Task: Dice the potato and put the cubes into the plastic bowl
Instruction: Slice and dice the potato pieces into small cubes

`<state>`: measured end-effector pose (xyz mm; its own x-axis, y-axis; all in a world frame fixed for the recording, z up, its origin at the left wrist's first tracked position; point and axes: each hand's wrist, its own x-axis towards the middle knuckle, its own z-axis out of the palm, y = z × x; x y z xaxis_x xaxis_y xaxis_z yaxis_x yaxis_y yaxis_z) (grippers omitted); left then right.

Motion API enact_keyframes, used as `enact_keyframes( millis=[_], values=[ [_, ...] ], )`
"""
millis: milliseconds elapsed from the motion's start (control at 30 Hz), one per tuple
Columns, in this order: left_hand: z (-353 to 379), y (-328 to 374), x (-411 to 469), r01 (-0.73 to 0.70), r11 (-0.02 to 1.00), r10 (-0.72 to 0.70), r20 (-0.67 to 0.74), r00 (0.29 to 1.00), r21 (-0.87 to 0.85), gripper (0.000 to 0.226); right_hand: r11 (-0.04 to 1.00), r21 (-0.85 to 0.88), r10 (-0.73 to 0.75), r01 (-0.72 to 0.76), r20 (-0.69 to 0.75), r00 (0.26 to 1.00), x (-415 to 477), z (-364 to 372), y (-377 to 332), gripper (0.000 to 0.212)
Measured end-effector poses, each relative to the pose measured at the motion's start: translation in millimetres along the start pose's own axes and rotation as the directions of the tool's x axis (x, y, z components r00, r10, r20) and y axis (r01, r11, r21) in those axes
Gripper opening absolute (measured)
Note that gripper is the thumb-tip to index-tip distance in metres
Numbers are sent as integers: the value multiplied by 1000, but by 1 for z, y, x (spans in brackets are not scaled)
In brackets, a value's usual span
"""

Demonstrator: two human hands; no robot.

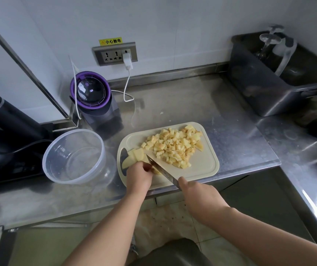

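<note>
Steadying the last potato piece [134, 157] at the left end of the cutting board [207, 166], the left hand [138, 176] has its fingers [146, 167] curled over it, I tell the desk. The right hand [198, 194] is clamped round the knife [161, 170], whose blade slants down just beside those knuckles.

Desk: And the rest of the potato?

Me: It's a heap of cubes [175, 148] at centre frame, on the far half of the board. The plastic bowl [61, 169] stands empty at centre left on the bench [182, 104], just beside the board.

Desk: What worries you?

Me: The blade first. It's touching or nearly touching the holding fingers, so a slip on the wet, rounded piece could nick them. Then the heap: some cubes lie near the board's far rim, and a careless sweep could scatter them across the bench. The bowl looks light, so a nudge while loading could slide it. The board's near edge also sits close to the bench front, lower centre.
</note>
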<state>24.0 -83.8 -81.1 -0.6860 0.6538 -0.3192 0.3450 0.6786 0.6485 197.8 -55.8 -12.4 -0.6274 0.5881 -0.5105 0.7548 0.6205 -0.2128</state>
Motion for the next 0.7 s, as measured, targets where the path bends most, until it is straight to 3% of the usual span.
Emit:
enact_keyframes(
  millis=[167,367,467,600,700],
  values=[
    [-2,1,0,1,1000,-1,9,1000,27,15,1000,-19,-10,10,23,1000,5,5,-6,50],
    [-1,-3,2,27,994,-21,54,998,-105,14,999,10,42,-42,11,999,8,8,-1,43],
    [-3,0,2,-5,1000,7,58,998,-28,13,998,44,38,-37,-21,999,-1,6,4,27],
    [-7,-3,12,-10,1000,10,95,995,2,4,997,70,36,-31,-71,997,-7,-4,13,21],
    [-20,3,19,-221,946,175,204,963,236,31,994,98,55,-43,-128,990,-5,-16,21,16]
  ],
)
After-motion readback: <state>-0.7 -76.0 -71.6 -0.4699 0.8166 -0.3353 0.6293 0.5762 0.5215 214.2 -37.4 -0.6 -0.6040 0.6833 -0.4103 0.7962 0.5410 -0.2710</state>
